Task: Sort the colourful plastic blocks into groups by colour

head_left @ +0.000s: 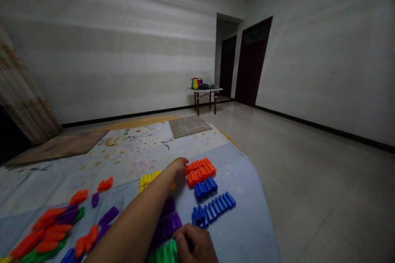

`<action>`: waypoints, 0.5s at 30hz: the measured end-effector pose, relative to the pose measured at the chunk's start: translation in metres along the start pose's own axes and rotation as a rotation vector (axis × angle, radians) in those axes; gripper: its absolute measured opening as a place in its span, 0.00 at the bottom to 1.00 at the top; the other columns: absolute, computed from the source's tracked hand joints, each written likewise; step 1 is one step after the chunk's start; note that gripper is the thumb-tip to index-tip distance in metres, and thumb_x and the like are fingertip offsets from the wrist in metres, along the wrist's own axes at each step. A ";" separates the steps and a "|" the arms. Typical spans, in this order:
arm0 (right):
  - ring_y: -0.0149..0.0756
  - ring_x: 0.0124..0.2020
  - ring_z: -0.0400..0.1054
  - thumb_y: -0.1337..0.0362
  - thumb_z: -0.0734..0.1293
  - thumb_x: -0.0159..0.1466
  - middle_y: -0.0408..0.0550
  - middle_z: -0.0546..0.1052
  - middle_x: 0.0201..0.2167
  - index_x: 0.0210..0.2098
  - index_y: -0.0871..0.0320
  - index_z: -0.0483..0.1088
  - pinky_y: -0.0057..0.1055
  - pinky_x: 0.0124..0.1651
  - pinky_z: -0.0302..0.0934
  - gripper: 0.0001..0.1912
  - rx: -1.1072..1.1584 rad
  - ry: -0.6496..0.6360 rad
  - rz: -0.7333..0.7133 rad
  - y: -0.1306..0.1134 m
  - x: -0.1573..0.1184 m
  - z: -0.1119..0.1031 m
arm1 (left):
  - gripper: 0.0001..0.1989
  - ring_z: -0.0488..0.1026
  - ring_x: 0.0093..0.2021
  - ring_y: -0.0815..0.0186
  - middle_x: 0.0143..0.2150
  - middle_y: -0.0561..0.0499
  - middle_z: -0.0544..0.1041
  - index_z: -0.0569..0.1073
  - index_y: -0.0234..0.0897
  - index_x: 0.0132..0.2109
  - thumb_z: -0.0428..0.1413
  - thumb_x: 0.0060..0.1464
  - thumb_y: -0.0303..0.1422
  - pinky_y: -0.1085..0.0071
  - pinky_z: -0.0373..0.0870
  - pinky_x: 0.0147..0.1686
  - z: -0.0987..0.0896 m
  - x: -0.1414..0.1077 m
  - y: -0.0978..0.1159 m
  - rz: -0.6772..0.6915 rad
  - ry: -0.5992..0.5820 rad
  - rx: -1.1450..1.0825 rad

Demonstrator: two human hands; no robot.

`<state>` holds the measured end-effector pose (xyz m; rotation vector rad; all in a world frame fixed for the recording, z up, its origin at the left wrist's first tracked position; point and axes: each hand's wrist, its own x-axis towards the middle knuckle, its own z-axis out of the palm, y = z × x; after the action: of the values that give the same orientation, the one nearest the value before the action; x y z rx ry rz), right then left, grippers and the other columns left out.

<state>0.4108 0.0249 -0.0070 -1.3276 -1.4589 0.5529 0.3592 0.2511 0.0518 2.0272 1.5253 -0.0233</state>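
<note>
Orange pieces (201, 171), in rows on the cloth (243, 213), look light, stiff and slightly slick, best pinched by an end piece's sides; the left hand (178, 165) reaches them, grip unclear, while the right hand (197, 243) curls beside green pieces (166, 252), any hold hidden.

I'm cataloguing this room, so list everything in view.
Orange pieces: two rows, orange, mid-table
Blue pieces: two groups, blue, nearer
Yellow pieces: several, yellow, partly hidden
Purple pieces: several, purple, beyond green
Green pieces: several, green, bottom centre
Loose pieces: many, mixed, left
Table: one, pale floral cover, foreground
Mats: two, brownish, far side
Curtain: one, beige, left
Side table: one, pale-topped, background
Bag-like item: one, multicoloured, atop it
Doors: two, dark red, background
Walls: two, whitish, background
Floor: one, pale, right
Left hand: one, by orange
Right hand: one, by green
</note>
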 end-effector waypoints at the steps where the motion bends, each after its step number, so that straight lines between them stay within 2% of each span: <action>1: 0.34 0.25 0.69 0.51 0.56 0.63 0.45 0.75 0.21 0.25 0.55 0.72 0.25 0.28 0.56 0.21 -0.004 -0.011 0.008 -0.002 0.000 -0.002 | 0.18 0.70 0.45 0.63 0.49 0.46 0.69 0.66 0.35 0.51 0.52 0.55 0.37 0.60 0.70 0.42 -0.001 -0.001 -0.001 0.002 0.005 -0.019; 4: 0.33 0.25 0.69 0.55 0.57 0.63 0.45 0.75 0.22 0.27 0.56 0.73 0.24 0.29 0.55 0.18 -0.011 -0.073 0.002 -0.005 0.000 -0.008 | 0.18 0.69 0.46 0.63 0.50 0.46 0.69 0.65 0.36 0.51 0.51 0.55 0.37 0.59 0.69 0.43 -0.007 -0.006 -0.007 0.012 0.045 -0.054; 7: 0.31 0.23 0.68 0.55 0.56 0.64 0.44 0.74 0.20 0.27 0.58 0.72 0.23 0.26 0.54 0.19 0.019 -0.127 -0.027 -0.006 0.002 -0.011 | 0.18 0.69 0.46 0.63 0.50 0.46 0.69 0.66 0.35 0.51 0.51 0.55 0.37 0.59 0.69 0.43 -0.012 -0.013 -0.013 0.020 0.096 -0.067; 11: 0.31 0.22 0.67 0.51 0.54 0.64 0.45 0.73 0.18 0.25 0.59 0.72 0.23 0.25 0.54 0.24 0.045 -0.072 -0.023 -0.004 0.003 -0.009 | 0.17 0.69 0.46 0.63 0.50 0.46 0.69 0.66 0.35 0.51 0.51 0.55 0.37 0.59 0.69 0.44 -0.010 -0.018 -0.016 0.051 0.144 -0.066; 15: 0.30 0.20 0.65 0.47 0.53 0.63 0.44 0.71 0.17 0.25 0.59 0.72 0.23 0.23 0.53 0.27 0.035 -0.073 -0.005 0.000 0.003 -0.007 | 0.17 0.69 0.46 0.63 0.50 0.46 0.69 0.66 0.35 0.51 0.52 0.55 0.37 0.59 0.69 0.43 -0.001 -0.014 -0.013 0.078 0.187 -0.057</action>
<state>0.4173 0.0257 -0.0034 -1.2874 -1.5047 0.6265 0.3426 0.2416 0.0515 2.0894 1.5384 0.2449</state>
